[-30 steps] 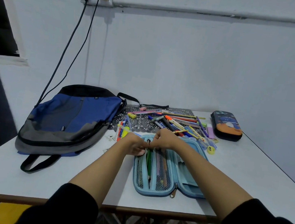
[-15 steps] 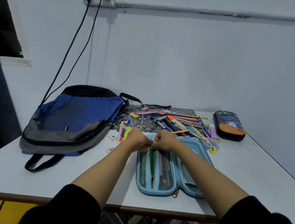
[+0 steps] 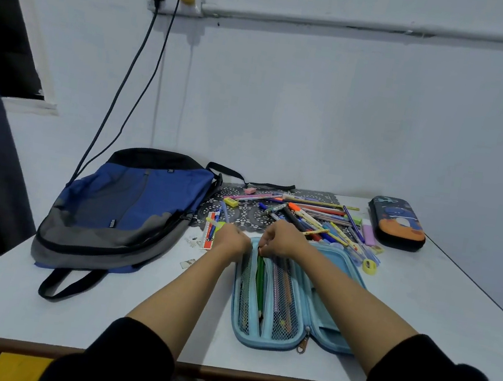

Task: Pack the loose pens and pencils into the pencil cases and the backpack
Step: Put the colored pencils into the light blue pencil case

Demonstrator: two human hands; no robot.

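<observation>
Slotting a green pencil (image 3: 260,283) into the light blue pencil case (image 3: 264,342), that is the step in hand. The case lies opened flat on the desk (image 3: 437,332) at lower centre of the frame, and the pencil runs lengthwise along the gap between its two mesh pockets. The right hand (image 3: 283,239) sits over the case's far end, fingertips pinching the pencil's top. The left hand (image 3: 232,237) is right beside it at the far left corner, fingers curled under; whether they grip the rim or the mesh, I cannot tell. A few pencils show behind the mesh already, but packing looks early, because the pile of loose pens and pencils (image 3: 310,219) lies thick just beyond the hands, centre right. The backpack (image 3: 124,211) lies flat at left, and a dark pencil case (image 3: 396,223) sits closed at far right. Next move, by my reading: seat this pencil fully, let go, then reach just past the case for another from the pile, lifting one cleanly without dragging its neighbours along.
</observation>
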